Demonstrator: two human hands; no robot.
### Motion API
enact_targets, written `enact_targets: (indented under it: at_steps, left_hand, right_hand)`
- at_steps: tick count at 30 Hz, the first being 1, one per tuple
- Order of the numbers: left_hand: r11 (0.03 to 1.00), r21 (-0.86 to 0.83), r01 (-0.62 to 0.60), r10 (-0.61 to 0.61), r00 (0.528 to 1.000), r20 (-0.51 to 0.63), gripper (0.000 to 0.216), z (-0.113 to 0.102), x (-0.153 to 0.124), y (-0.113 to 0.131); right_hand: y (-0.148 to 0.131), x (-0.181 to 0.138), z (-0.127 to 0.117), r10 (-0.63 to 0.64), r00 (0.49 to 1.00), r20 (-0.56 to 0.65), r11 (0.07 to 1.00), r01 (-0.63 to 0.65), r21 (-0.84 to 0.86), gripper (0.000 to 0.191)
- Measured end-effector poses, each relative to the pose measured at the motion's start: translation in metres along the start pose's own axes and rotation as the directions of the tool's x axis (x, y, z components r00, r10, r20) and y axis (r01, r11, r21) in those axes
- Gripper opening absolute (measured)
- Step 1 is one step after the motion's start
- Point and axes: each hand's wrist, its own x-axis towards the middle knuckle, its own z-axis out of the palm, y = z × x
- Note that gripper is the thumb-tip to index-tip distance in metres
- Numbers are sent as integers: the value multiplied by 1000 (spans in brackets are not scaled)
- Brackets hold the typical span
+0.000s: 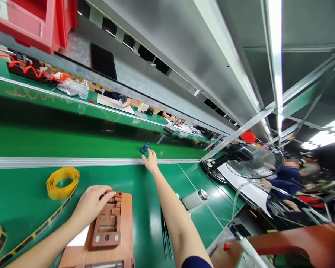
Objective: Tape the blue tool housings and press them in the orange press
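Right hand [150, 160] reaches open-fingered to a blue part [144, 148] at its 11 o'clock — best pinched squarely — left hand [92, 203] lying flat on the brown jig [111, 219]

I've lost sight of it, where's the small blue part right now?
The small blue part lies on the green conveyor belt, just beyond the metal rail, at the right hand fingertips.
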Motion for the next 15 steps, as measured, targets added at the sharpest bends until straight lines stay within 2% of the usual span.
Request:
enact_targets:
  at_steps: [3,7,10,15]
  left_hand:
    - [1000,-12,13,-13,1000,-7,44,3,-1,-4]
    - [1000,-17,16,-16,1000,-12,48,7,0,-13]
    - [1000,-10,8,-9,1000,-30,49,9,1,-21]
    - [999,30,-22,23,999,-45,49,10,4,-26]
  right_hand:
    - [-8,35,4,46,999,-15,998,-47,-38,70]
    - [-17,66,8,81,996,32,994,-79,-71,59]
    - [-21,70,11,120,992,45,990,-116,-85,47]
    - [-27,56,3,175,984,-26,982,-176,-62,27]
